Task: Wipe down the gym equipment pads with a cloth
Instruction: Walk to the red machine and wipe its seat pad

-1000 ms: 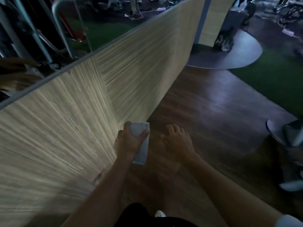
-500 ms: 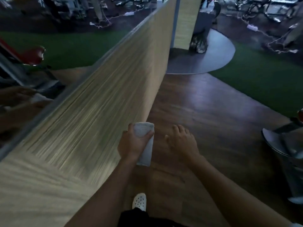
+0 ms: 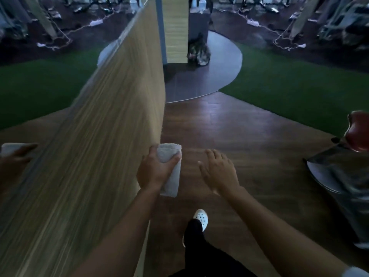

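My left hand [image 3: 154,170] grips a folded white cloth [image 3: 170,162], held upright in front of me beside the end of a wooden wall panel. My right hand [image 3: 218,172] hangs free to the right of it, fingers spread and holding nothing. A red pad [image 3: 358,130] on a grey metal machine frame [image 3: 337,168] shows at the right edge, well away from both hands. Gym machines in the far background are dim and blurred.
A wood-grain wall panel [image 3: 103,146] with a mirror above it runs along my left; the mirror reflects a hand with a cloth [image 3: 14,150]. Dark wooden floor [image 3: 229,126] lies ahead, green turf [image 3: 299,82] beyond, and a grey round mat [image 3: 219,72] by a pillar. My white shoe [image 3: 201,217] steps forward.
I have walked forward along the wall and turned right; the panel swung to the left and the red pad came into view at right. Both hands keep their pose.
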